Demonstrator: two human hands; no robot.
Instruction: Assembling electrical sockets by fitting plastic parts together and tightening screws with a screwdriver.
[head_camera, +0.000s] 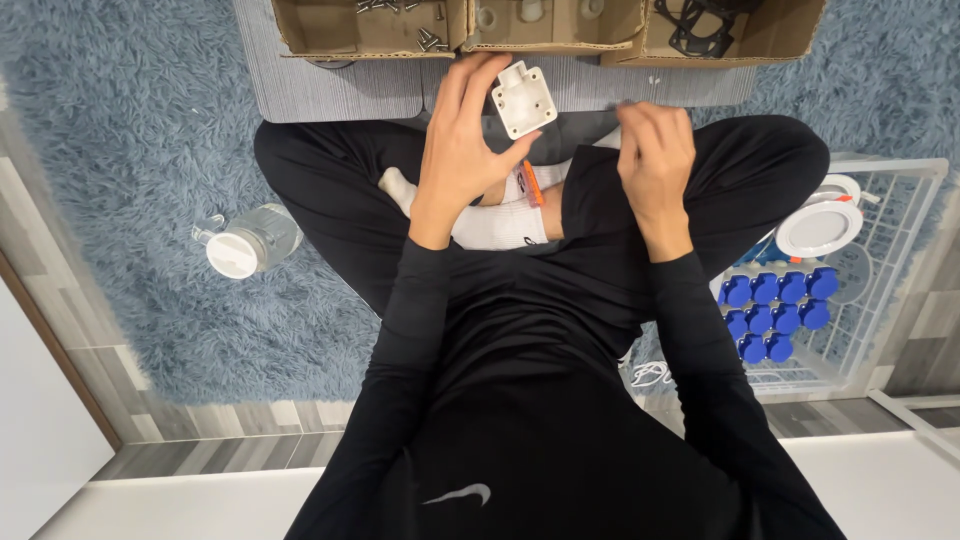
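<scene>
Seated cross-legged on the shaggy blue rug (120, 130), legs serving as a work surface. At 3 o'clock, a white wire basket (900, 250) of blue caps (775, 305), kept within reach. At 9 o'clock, a capped clear jar (248, 243) lying on its side. Left hand (462, 140) half spread, fingertips pinching a white square plastic housing (523, 98) (tilted, likely for inspection). Right hand (655, 150) curled narrow; contents cannot be told. At 12 o'clock, cardboard boxes (370, 30) of screws and parts.

Black long sleeves (400, 330), black trousers (330, 190), white socks (490, 225)
</scene>
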